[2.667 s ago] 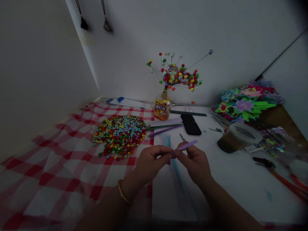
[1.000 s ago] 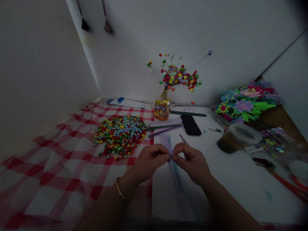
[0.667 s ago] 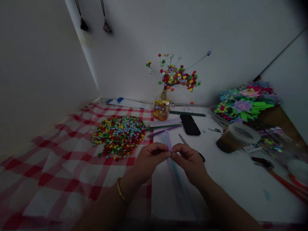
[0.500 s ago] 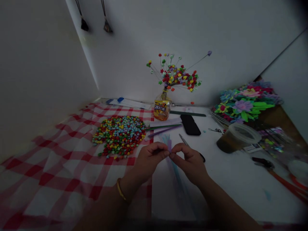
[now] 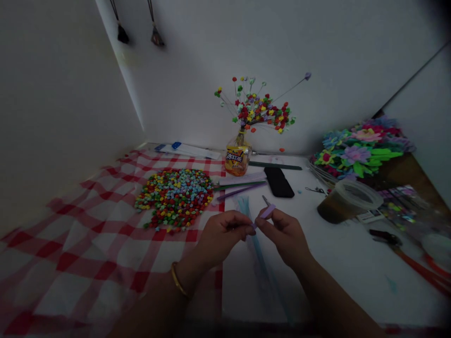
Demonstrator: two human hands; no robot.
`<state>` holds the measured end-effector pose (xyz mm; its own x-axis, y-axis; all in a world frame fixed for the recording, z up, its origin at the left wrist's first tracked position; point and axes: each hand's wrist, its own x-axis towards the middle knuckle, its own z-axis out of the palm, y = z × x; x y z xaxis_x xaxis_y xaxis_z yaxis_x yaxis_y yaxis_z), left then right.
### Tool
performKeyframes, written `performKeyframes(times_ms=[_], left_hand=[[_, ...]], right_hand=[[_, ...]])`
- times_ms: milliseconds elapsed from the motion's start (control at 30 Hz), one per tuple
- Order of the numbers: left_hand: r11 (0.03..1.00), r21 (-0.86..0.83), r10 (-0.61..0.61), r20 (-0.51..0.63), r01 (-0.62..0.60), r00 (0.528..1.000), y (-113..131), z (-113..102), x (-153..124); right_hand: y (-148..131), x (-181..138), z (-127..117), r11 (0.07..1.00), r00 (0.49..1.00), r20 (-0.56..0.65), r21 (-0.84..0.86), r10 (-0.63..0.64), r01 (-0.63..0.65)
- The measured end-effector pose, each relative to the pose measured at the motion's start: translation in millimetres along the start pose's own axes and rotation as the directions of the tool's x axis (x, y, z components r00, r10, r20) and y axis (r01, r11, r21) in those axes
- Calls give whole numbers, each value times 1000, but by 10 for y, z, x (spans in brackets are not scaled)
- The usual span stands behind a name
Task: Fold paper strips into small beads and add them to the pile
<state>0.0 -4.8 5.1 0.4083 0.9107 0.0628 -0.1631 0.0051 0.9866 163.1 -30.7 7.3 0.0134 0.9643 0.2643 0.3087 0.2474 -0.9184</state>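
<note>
A purple paper strip (image 5: 268,211) is pinched between both hands above the white table part. My left hand (image 5: 225,234), with a gold bangle at the wrist, grips its lower end with thumb and forefinger. My right hand (image 5: 283,237) holds the strip higher up, its short end slanting up to the right. Under the hands lie light blue strips (image 5: 259,251) in a clear sleeve. The tip of a pair of scissors (image 5: 266,200) shows behind my right hand, which hides the rest. Left of the hands, a heap of colourful folded paper stars (image 5: 178,197) rests on the checked cloth.
Behind stands a bottle (image 5: 237,159) holding stars on wire stems. A black phone (image 5: 279,182), purple and green strips (image 5: 241,190), and a tub of dark liquid (image 5: 347,202) lie around. Pliers (image 5: 385,237) and fuzzy flowers (image 5: 359,148) are at right.
The purple strip was upright between the fingertips and now slants up to the right. My right hand has shifted slightly right, covering more of the scissors.
</note>
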Motion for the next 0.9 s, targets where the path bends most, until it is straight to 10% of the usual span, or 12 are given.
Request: performKeyframes(times_ms=[467,900], left_hand=[[971,-240,8,65,7,998,-24,-7,20],[972,-226,-64,22,68,998,13,2,-6]], right_hand=[[-52,-17,79,986,995,96,165,8,-24],[-1,-13,117,987,985,-99,-91,-143,134]])
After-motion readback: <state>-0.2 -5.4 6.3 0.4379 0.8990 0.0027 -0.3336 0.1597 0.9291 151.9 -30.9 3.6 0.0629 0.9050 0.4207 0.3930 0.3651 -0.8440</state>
